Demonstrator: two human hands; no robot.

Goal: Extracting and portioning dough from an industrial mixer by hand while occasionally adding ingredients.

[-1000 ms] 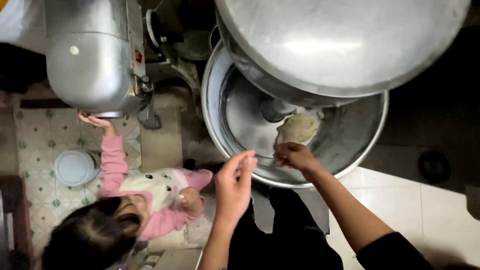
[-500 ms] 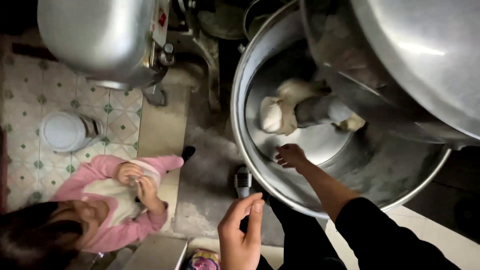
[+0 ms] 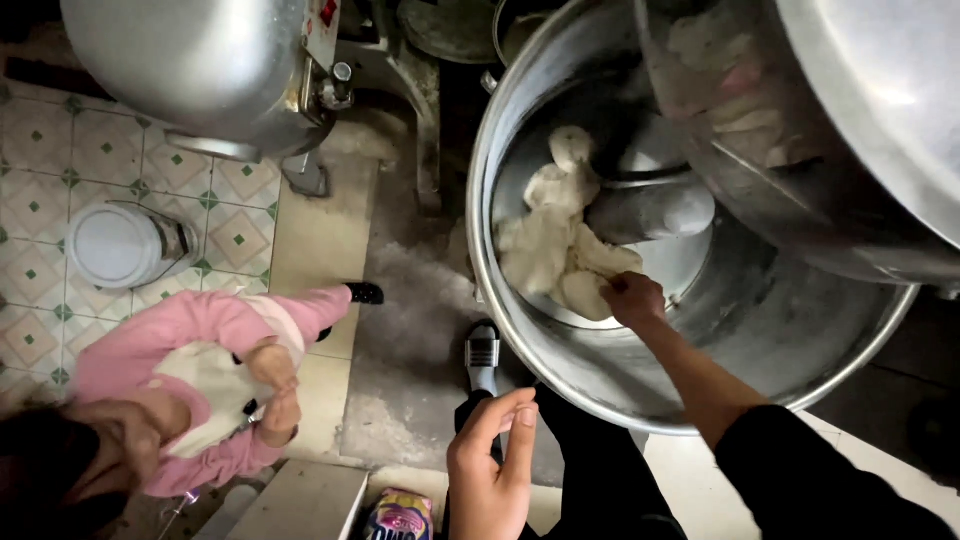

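Note:
A large steel mixer bowl point(image 3: 520, 350) fills the middle and right of the head view, with a pale lump of dough point(image 3: 555, 245) inside, wrapped beside the metal mixing hook point(image 3: 645, 205). My right hand point(image 3: 632, 298) reaches down into the bowl and grips the lower edge of the dough. My left hand point(image 3: 492, 462) hovers outside the bowl near its front rim, fingers loosely together and holding nothing.
A second grey mixer point(image 3: 200, 70) stands at the top left. A person in a pink top point(image 3: 205, 375) stands at the lower left on patterned tiles, beside a white bucket point(image 3: 115, 245). The mixer's tilted steel head point(image 3: 860, 120) overhangs the bowl. A colourful packet point(image 3: 400, 515) lies by my feet.
My right hand has moved from the bowl's rim down onto the dough. The dough has shifted round the hook. My view has dropped closer to the bowl.

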